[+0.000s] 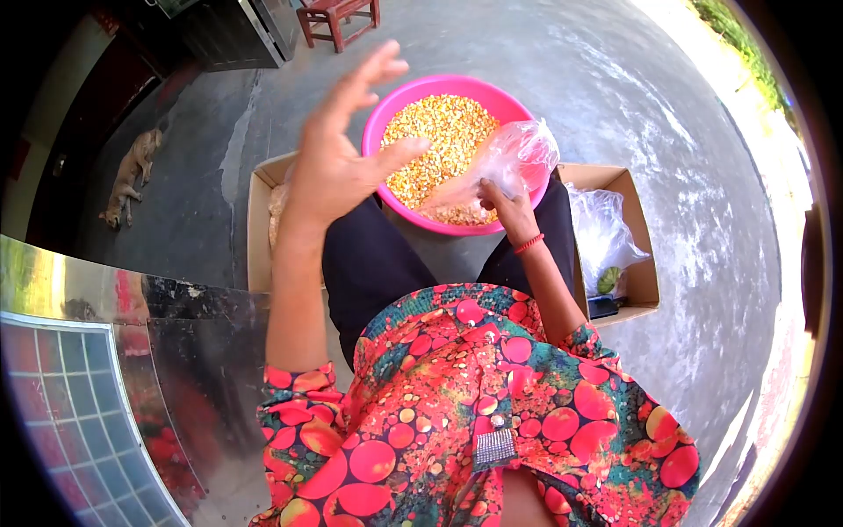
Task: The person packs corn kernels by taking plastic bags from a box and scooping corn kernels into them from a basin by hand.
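Note:
My left hand (338,158) is raised over the left rim of a pink basin (373,132), its fingers apart and nothing in it. Yellow corn kernels (448,123) fill the basin. On the right side of the basin, my right hand (511,209), with a red bracelet at the wrist, has its fingers closed on a clear plastic bag (522,149). The bag lies over the kernels, and some paler pieces show at its lower left end.
A cardboard box (645,228) with plastic, a green item and a dark phone-like object stands right of my legs. Another box (259,228) stands left. A dog (132,176) lies far left. A red wooden stool (334,18) is at the top.

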A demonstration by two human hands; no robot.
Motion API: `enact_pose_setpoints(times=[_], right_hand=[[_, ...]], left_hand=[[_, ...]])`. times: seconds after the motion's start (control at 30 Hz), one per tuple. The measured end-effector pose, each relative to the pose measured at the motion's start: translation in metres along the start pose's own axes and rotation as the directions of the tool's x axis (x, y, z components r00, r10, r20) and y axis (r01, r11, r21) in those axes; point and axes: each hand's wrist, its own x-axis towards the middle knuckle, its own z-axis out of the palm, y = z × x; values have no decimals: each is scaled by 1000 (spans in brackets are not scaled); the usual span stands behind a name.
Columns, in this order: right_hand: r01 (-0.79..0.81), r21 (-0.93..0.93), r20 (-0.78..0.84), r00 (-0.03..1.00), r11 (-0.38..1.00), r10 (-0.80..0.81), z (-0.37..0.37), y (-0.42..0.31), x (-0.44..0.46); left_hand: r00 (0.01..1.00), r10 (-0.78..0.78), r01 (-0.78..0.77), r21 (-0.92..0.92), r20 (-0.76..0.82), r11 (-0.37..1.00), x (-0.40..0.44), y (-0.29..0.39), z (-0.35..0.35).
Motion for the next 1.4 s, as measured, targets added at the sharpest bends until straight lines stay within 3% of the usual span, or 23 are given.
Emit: enact_pose_setpoints(times=[0.03, 0.13, 0.2, 0.33, 0.4, 0.47, 0.53, 0.6, 0.67, 0.77, 0.87, 0.93, 1.0, 1.07, 1.13, 1.27, 1.4], right_hand=[[2, -13, 15, 1000, 1000, -2, 2, -10, -1], [35, -33, 48, 998, 999, -33, 8, -23, -6], [66, -44, 61, 996, 997, -64, 11, -31, -10], [86, 44, 181, 979, 995, -93, 10, -45, -16], [249, 7, 270, 932, 969, -241, 7, -45, -13], [217, 74, 237, 944, 973, -228, 7, -57, -16], [224, 84, 116, 966, 971, -233, 2, -57, -11], [202, 65, 26, 979, 977, -204, -6, -57, -9], [120, -29, 64, 991, 992, -118, -21, -36, 1], [172, -156, 108, 982, 973, -157, -33, 4, 14], [154, -249, 144, 982, 956, -121, -33, 31, 15], [206, -269, 89, 978, 941, -188, -25, 38, 12], [267, -514, 161, 963, 815, -214, -21, 33, 4], [274, -549, 160, 962, 790, -222, -17, 30, 0], [354, -642, 248, 935, 680, -254, -16, 34, 0], [359, -658, 247, 933, 663, -261, -16, 34, -1], [363, -672, 252, 932, 646, -261, -16, 35, -1]], left_hand=[[991, -86, 95, -83, 105, 992, -10, -27, 23], [939, -185, 171, 74, 289, 982, -51, -104, 91], [903, -262, 297, -53, 340, 954, -67, -117, 123], [858, -243, 298, -53, 454, 953, -81, -143, 167], [857, -413, 497, -278, 309, 822, -85, -148, 173], [836, -445, 540, -344, 320, 768, -92, -156, 169], [745, -593, 640, -578, 306, 506, -92, -159, 165], [730, -604, 644, -616, 319, 454, -91, -158, 161], [704, -623, 637, -691, 341, 342, -90, -157, 160], [740, -640, 565, -709, 209, 422, -92, -160, 165], [721, -669, 558, -722, 178, 410, -92, -162, 167], [710, -665, 582, -726, 233, 367, -92, -162, 163], [697, -657, 605, -728, 287, 324, -92, -160, 161], [661, -693, 609, -745, 287, 273, -91, -160, 161], [672, -697, 600, -735, 251, 315, -91, -157, 162], [697, -690, 581, -717, 194, 386, -89, -149, 160], [681, -703, 589, -724, 206, 359, -89, -149, 161]])
